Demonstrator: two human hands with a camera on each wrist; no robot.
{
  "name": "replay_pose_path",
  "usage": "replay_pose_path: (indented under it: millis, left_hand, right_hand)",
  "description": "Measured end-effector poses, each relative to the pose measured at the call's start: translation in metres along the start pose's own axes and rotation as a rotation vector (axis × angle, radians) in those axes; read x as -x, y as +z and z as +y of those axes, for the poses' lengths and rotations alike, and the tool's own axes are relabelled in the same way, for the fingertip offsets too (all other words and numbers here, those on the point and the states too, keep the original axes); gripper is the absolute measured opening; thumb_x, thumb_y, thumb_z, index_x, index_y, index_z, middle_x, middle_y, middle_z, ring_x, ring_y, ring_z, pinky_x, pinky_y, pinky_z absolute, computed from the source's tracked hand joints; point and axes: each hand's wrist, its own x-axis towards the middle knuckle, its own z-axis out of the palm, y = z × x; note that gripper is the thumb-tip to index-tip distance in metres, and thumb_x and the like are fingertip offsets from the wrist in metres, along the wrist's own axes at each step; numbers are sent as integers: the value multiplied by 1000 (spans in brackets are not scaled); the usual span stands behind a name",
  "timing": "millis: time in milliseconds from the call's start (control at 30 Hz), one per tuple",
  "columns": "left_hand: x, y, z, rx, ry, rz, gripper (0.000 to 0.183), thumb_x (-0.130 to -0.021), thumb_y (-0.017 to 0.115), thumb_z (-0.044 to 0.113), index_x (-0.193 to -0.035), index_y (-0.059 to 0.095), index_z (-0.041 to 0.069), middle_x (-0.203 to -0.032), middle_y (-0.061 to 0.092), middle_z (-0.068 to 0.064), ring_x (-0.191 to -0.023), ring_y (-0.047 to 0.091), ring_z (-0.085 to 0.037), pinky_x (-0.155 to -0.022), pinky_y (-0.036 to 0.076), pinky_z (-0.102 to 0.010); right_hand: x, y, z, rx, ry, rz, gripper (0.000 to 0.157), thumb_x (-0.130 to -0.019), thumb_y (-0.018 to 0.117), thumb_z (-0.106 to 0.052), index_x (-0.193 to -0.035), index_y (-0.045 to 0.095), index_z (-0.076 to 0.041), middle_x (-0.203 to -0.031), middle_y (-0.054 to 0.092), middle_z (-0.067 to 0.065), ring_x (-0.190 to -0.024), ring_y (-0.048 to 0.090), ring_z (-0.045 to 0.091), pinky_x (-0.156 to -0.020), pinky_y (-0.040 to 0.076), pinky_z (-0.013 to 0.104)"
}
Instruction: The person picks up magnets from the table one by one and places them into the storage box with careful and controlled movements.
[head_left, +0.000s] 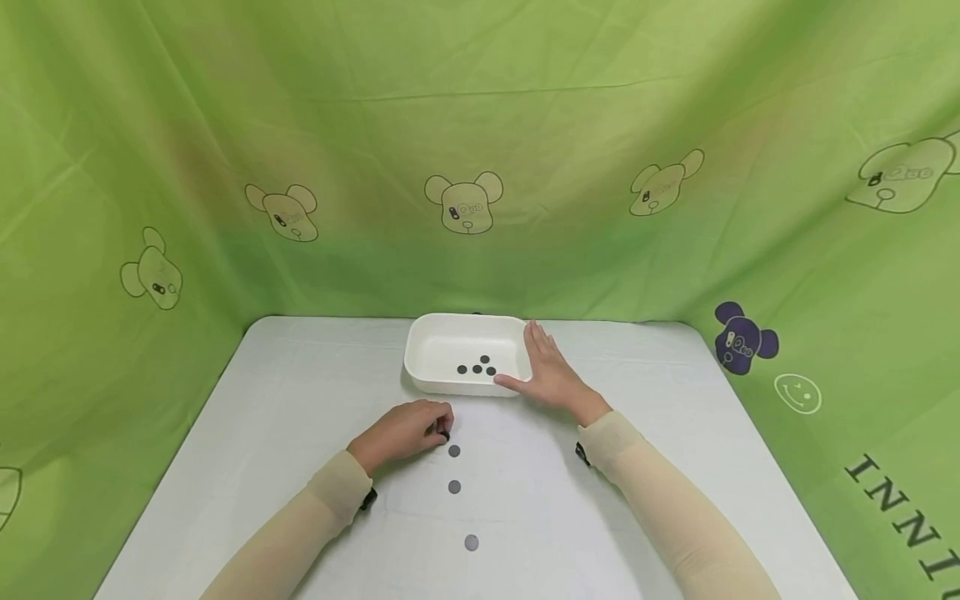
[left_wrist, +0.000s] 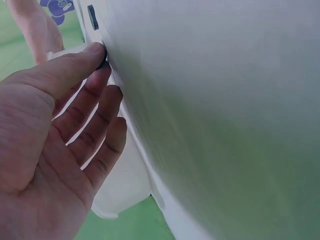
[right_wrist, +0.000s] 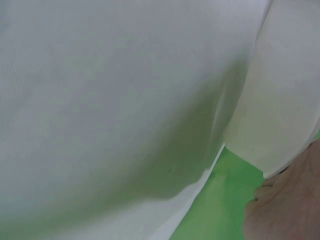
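Left hand (left_wrist: 47, 145) pinches a disc (left_wrist: 103, 63); spread right hand (head_left: 551, 377) touches tub (head_left: 450, 387), whose discs (head_left: 477, 369) head alone shows.

The tray (head_left: 459, 388) over there looks like smooth, softly matt plastic; the discs (head_left: 454, 487) look smooth, with a dull sheen. Matt cloth covers the table (head_left: 547, 508), creased printed fabric (head_left: 480, 125) hangs behind, and the sleeves (head_left: 667, 508) look like thin cloth.

I log bright, diffuse light in the head view; both wrist views read hazier, with soft-edged, green-tinged shade across the white cloth-covered table (right_wrist: 100, 90).
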Motion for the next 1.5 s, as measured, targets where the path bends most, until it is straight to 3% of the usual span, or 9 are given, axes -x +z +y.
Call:
replay_pose_path:
  millis: [500, 833, 1067, 1500]
  left_hand:
    - [3, -4, 3, 47, -20, 9, 17, -100, 77, 18, -100, 62, 26, -93, 60, 15, -85, 57, -4, -81, 52, -29]
    - [1, -20, 9, 89, -38, 64, 15, -102, 76, 17, -101, 65, 26, -94, 64, 15, -83, 58, -6, -77, 51, -30]
    - [-9, -31, 10, 105, -63, 94, 14, -103, 75, 20, -104, 63, 27, -96, 65, 16, -88, 61, -5, -80, 52, -29]
    - [-28, -48, 13, 70, -37, 164, 12, -102, 76, 17, -105, 65, 22, -98, 68, 11, -92, 63, -9, -81, 54, -31]
  right_hand:
    - [1, 0, 0, 27, 33, -29, 128, -94, 61, -80, -169, -5, 1, -178, -12, 16, -166, -10, 30, -134, -1, 47]
    - [1, -1, -1, 17, 29, -25, 129, -93, 61, -81, -169, -4, 1, -178, -11, 16, -166, -8, 31, -134, 0, 47]
    - [1, -2, -2, 11, 33, -27, 129, -93, 61, -81, -169, -4, 1, -179, -9, 17, -166, -8, 31, -134, 1, 47]
    - [2, -2, -3, 35, 32, -23, 126, -95, 59, -79, -169, -3, 2, -178, -4, 22, -166, -5, 34, -134, 2, 47]
